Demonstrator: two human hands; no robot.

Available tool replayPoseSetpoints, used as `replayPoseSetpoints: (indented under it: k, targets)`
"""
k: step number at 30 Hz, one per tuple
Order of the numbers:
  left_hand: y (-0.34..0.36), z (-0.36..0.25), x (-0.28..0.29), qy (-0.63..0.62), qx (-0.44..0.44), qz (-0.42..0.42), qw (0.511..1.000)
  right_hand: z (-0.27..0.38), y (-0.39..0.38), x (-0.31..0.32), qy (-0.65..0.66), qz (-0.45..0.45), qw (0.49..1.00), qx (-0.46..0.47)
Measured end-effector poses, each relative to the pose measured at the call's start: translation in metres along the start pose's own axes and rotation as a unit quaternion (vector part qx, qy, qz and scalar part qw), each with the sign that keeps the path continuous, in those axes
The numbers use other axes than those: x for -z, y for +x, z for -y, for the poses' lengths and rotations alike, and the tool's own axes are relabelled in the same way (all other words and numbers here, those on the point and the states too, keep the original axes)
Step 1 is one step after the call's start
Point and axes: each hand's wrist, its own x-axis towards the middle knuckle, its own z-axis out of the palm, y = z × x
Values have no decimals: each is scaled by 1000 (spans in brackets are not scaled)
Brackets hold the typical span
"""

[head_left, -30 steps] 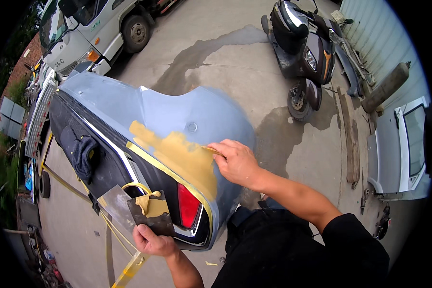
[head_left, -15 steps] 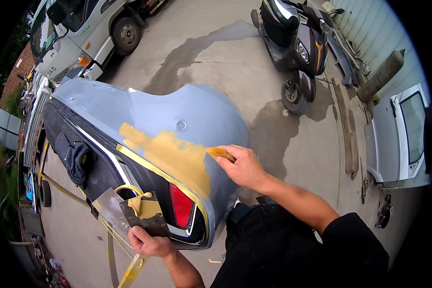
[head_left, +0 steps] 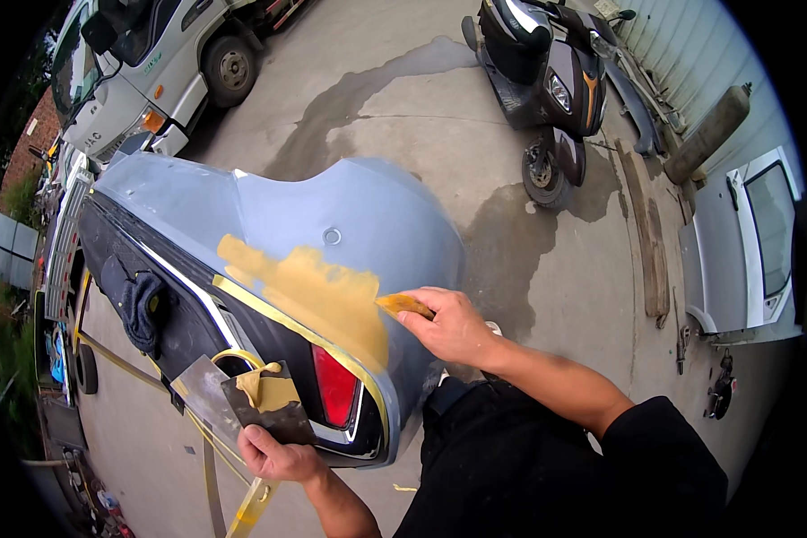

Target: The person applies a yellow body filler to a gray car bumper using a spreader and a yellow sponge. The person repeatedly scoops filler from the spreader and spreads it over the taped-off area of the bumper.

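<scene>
Head view: left hand [head_left: 280, 457] holds dark plate [head_left: 287, 427] bearing yellow putty [head_left: 280, 394].

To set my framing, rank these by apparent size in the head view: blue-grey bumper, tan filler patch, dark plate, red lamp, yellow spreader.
Largest to smallest:
Blue-grey bumper
Tan filler patch
Dark plate
Red lamp
Yellow spreader, visible part only; the right hand partly hides it.

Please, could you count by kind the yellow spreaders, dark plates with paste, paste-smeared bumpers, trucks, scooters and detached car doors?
Yellow spreader: 1
Dark plate with paste: 1
Paste-smeared bumper: 1
Truck: 1
Scooter: 1
Detached car door: 1
Total: 6
</scene>
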Motion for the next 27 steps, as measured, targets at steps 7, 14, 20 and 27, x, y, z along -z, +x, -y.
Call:
replayPoseSetpoints:
  k: [7, 14, 20, 27]
  targets:
    - [-1, 0, 1, 2, -4, 4, 1000, -8, 28, -21, -178, -89, 970, 142]
    - [1, -1, -4, -4, -8, -8, 1000, 10, -6, -27, -23, 27, 997, 73]
    - [1, 3, 1, -15, -8, 2, 1000, 2, 7, -1, 39, -9, 999, 17]
    - [-1, 3, -1, -6, -16, -1, 1000, -10, 20, -17, -94, -67, 991, 74]
